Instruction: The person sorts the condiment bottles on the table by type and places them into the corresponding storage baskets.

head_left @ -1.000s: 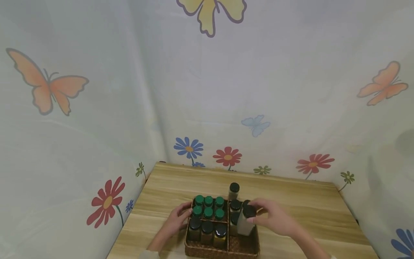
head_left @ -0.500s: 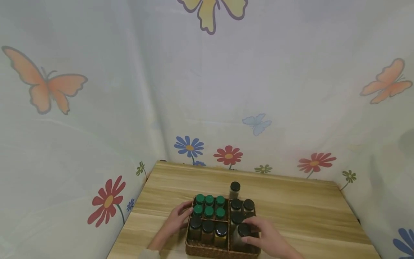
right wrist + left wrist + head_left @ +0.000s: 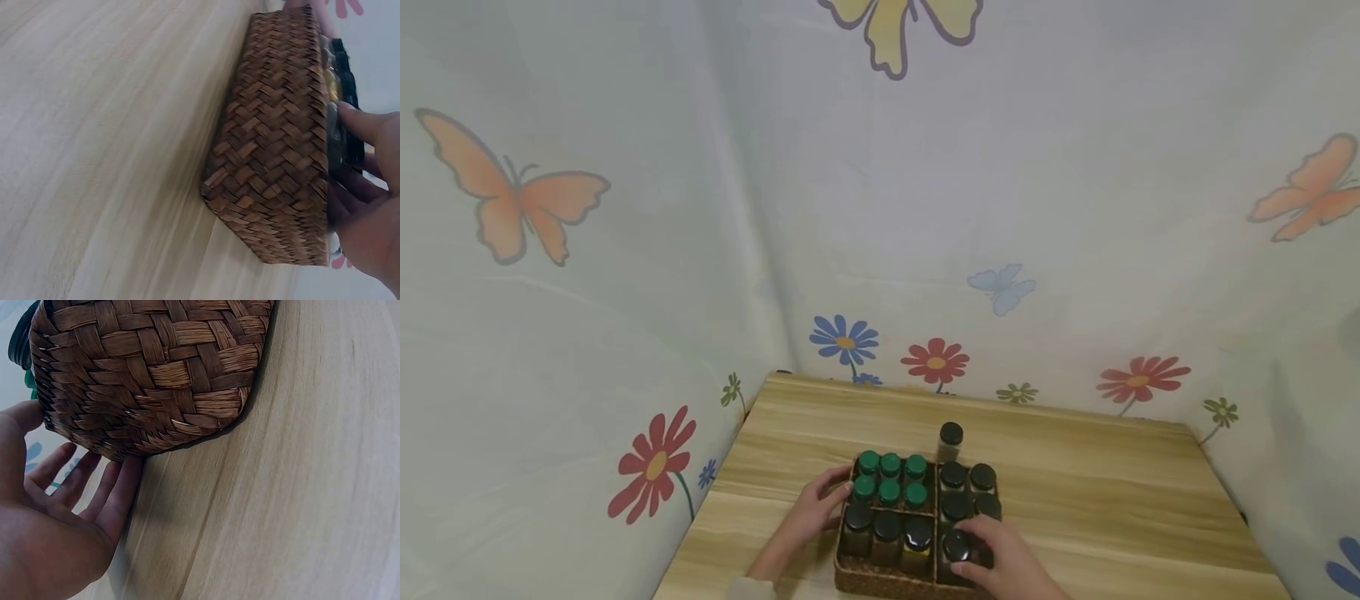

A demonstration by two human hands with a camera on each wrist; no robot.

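Observation:
A woven basket [image 3: 887, 581] with inner dividers stands on the table. My right hand [image 3: 1006, 558] pinches a black-capped jar [image 3: 957, 547] between thumb and fingers, upright at the near end of the basket's right compartment. In the right wrist view the jar's lower part is hidden behind the basket wall [image 3: 275, 125]. My left hand [image 3: 808, 512] rests against the basket's left side. Seen from the left wrist, its fingers [image 3: 119, 487] touch the woven wall and the thumb lies at the rim. Black-capped jars [image 3: 952, 475] fill the places behind the held one.
Several small green-capped bottles [image 3: 890, 492] stand in the basket's back left compartment. Dark-capped jars [image 3: 887, 525] are in the front left one. Just behind the basket, a single black-capped jar [image 3: 950, 442] stands on the wooden table [image 3: 1097, 492]. A printed curtain [image 3: 880, 208] surrounds the table.
My right hand has brought the jar from above the right compartment toward me and down into its near end. The left hand has stayed at the basket's side.

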